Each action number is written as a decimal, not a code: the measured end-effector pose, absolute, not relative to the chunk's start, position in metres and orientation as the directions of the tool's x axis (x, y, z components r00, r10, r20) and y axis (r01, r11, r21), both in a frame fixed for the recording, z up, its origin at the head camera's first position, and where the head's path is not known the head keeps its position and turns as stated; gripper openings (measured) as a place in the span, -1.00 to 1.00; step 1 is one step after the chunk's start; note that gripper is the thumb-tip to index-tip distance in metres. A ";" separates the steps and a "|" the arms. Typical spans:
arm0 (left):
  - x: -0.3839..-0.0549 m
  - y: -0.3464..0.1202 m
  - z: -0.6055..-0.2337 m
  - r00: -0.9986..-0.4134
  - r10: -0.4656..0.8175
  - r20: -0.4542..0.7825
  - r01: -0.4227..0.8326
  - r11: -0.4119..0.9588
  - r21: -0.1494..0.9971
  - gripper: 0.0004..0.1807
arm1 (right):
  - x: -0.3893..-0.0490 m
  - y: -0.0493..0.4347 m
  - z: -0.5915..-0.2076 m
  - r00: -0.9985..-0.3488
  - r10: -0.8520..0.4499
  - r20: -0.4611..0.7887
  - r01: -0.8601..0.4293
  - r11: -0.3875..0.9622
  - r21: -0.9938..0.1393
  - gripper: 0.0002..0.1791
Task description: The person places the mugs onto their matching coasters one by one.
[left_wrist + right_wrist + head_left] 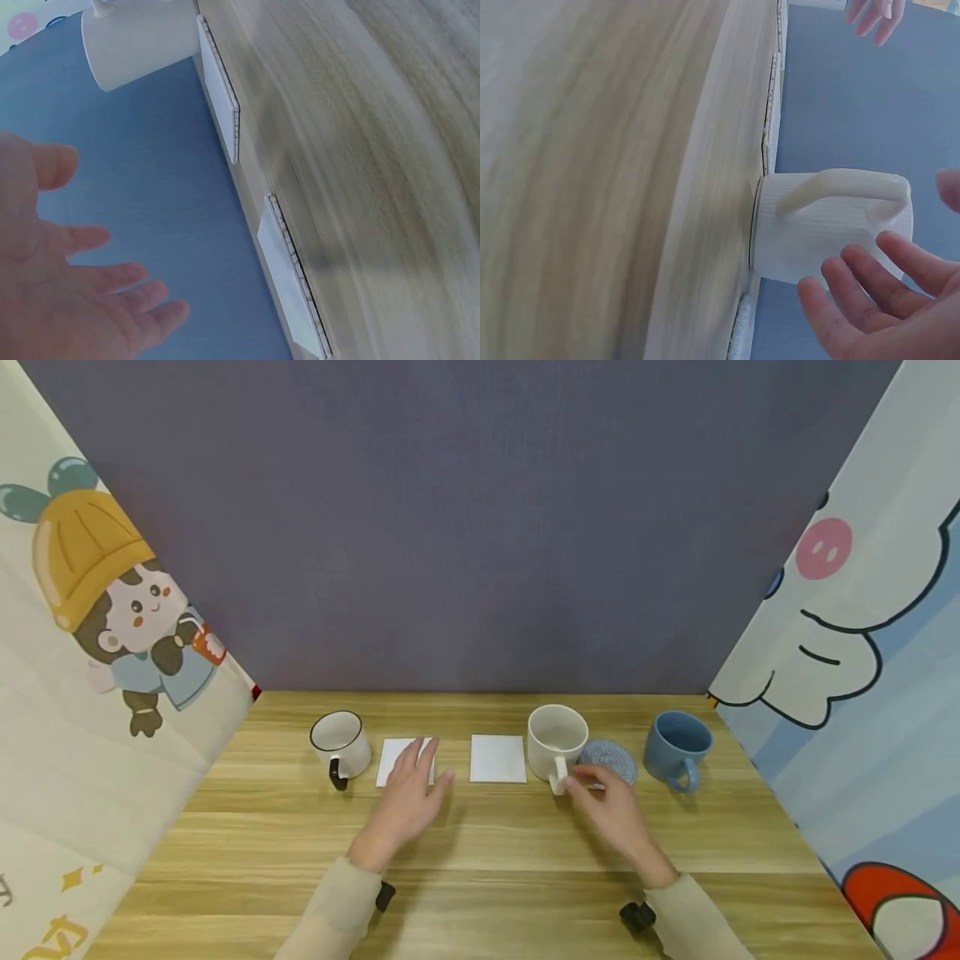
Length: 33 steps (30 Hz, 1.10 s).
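Tipping hazard, right of frame centre.
Your spread right fingers (919, 264) could nudge the white-handled mug (551, 750) over; left fingers (112, 276), also apart.

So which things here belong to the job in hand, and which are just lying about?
Likely in the job:
white mug, by the right grip
left white square, by the left grip

Apparently lying about:
right white square
round blue coaster
blue mug
black-rimmed mug
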<state>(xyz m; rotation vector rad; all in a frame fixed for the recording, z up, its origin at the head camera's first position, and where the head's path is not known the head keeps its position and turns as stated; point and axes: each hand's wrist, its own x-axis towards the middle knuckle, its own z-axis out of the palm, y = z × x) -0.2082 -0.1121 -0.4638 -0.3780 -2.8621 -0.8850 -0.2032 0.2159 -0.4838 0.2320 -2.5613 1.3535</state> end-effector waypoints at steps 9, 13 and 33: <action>-0.218 -0.112 -0.464 -0.958 0.178 0.224 0.281 0.726 0.628 -0.31 | -0.207 0.205 -0.489 -0.980 0.032 0.195 -0.151 0.509 -0.847 -0.66; -0.222 -0.110 -0.463 -0.962 0.166 0.216 0.268 0.717 0.643 -0.32 | -0.209 0.201 -0.490 -0.983 0.050 0.179 -0.133 0.482 -0.866 -0.67; -0.249 -0.105 -0.465 -0.976 0.179 0.123 0.213 0.692 0.690 -0.33 | -0.216 0.193 -0.492 -0.991 0.086 0.100 -0.065 0.337 -0.939 -0.69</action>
